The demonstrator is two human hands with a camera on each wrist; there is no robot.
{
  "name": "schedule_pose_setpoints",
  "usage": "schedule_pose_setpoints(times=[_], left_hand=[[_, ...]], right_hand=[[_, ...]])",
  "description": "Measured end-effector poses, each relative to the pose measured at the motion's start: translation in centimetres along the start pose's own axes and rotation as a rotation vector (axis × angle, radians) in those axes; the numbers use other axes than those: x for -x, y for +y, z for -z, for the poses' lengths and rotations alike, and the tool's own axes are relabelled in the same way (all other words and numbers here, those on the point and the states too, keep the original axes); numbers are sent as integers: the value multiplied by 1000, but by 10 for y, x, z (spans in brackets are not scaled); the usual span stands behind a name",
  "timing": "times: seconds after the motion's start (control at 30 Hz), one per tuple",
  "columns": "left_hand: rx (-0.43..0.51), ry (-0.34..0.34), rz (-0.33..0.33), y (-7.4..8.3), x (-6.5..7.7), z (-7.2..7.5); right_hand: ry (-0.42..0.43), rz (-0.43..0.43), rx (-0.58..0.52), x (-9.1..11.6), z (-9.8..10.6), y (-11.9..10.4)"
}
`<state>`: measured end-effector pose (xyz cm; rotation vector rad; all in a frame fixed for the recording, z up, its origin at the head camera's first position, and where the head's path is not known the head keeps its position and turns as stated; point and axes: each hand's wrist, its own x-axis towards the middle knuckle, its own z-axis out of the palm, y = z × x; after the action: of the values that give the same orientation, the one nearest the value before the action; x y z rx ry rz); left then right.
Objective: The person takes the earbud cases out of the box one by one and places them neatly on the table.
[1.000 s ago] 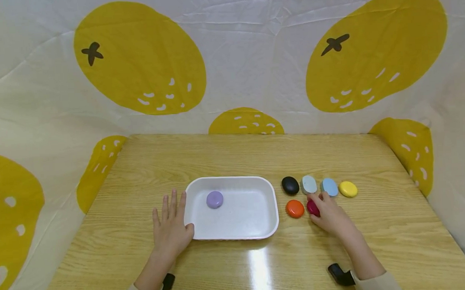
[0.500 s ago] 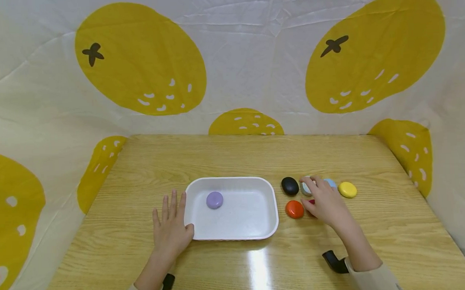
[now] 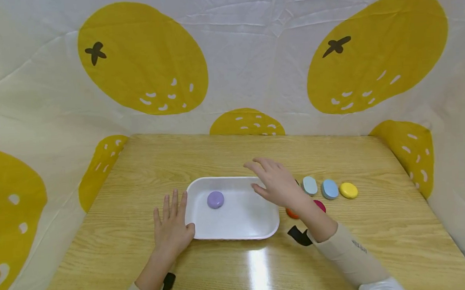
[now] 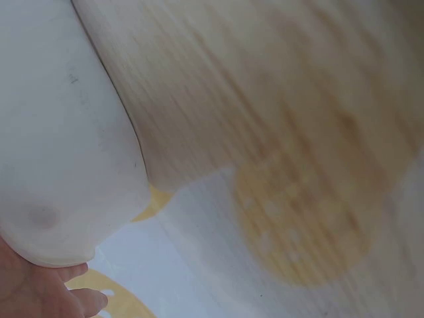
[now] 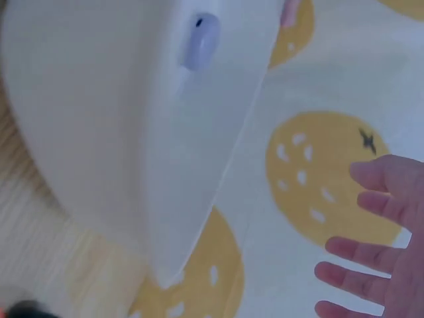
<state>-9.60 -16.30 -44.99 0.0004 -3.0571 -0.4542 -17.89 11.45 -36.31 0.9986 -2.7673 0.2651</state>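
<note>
My left hand lies with spread fingers along the left side of a white rectangular tray, its thumb at the rim. In the left wrist view its fingertips show by the tray's edge. Inside the tray, toward the left, sits a lavender rounded disc. Above the tray's right end hovers my right hand, fingers apart and holding nothing, as the right wrist view confirms. Under the right forearm, an orange disc and a magenta disc are partly covered; a black disc is mostly hidden.
Right of the tray stand a pale green oval block, a light blue oval block and a yellow disc. A white cloth with yellow fruit prints hangs behind the wooden table.
My right hand has left the magenta disc and the pale green block and swung left over the tray, with nothing in it. The left hand stays in place.
</note>
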Motion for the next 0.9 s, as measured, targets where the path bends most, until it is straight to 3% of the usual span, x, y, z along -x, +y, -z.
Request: schedule_pose_setpoints(times=[0.33, 0.57, 0.77, 0.9], left_hand=[[-11, 3, -8, 0, 0, 1], [-9, 0, -15, 0, 0, 2], [-14, 2, -20, -1, 1, 1], [-18, 6, -21, -1, 1, 0]], right_hand=[[-180, 229, 136, -43, -11, -35], [-349, 299, 215, -63, -29, -52], [-437, 322, 202, -73, -52, -62], [-470, 335, 254, -75, -67, -65]])
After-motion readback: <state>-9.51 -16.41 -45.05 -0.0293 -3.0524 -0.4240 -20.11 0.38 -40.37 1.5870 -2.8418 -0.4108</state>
